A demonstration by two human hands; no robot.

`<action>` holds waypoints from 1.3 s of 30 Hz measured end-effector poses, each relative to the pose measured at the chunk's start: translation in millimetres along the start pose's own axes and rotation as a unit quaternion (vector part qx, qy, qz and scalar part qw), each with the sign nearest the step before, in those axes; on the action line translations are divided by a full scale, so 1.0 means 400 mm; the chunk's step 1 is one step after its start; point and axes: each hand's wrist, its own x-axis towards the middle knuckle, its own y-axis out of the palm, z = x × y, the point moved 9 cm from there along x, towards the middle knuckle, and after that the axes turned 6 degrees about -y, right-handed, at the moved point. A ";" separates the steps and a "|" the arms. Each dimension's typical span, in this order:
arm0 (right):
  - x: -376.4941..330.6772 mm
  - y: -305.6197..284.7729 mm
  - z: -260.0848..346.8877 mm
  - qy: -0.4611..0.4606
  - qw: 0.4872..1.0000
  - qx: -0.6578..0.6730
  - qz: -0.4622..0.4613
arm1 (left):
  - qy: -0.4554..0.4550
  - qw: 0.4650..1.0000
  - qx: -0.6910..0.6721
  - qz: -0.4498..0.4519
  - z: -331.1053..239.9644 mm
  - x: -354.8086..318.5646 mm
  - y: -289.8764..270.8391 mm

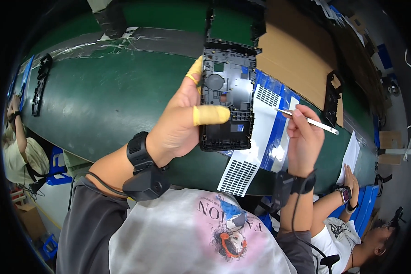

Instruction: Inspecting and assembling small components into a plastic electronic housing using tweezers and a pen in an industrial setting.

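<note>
My left hand (pixel 182 114), with yellow finger cots on thumb and fingers, grips a black plastic housing (pixel 223 86) by its left side. The housing is held up above the bench, its ribbed inside showing, with cutouts and a round recess. In my right hand (pixel 302 132) is a pair of metal tweezers (pixel 322 124), pinched between thumb and fingers, tips pointing left. Those tips lie over a white sheet of black stickers (pixel 267 97), just right of the housing. Whether they hold a sticker is too small to tell. A second sticker sheet (pixel 239 176) hangs toward the bench's near edge.
Under the sheets lies a blue taped strip (pixel 277 137) on the green bench (pixel 109 91). A cardboard piece (pixel 297 50) covers the back right. More black plastic parts rest at far left (pixel 42 84) and right (pixel 333 98). Other people sit at both sides, one with hands (pixel 348 187) nearby.
</note>
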 end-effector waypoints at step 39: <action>-0.108 0.224 0.027 0.009 0.988 0.077 0.136 | -0.057 0.996 -0.054 -0.030 0.041 0.005 -0.019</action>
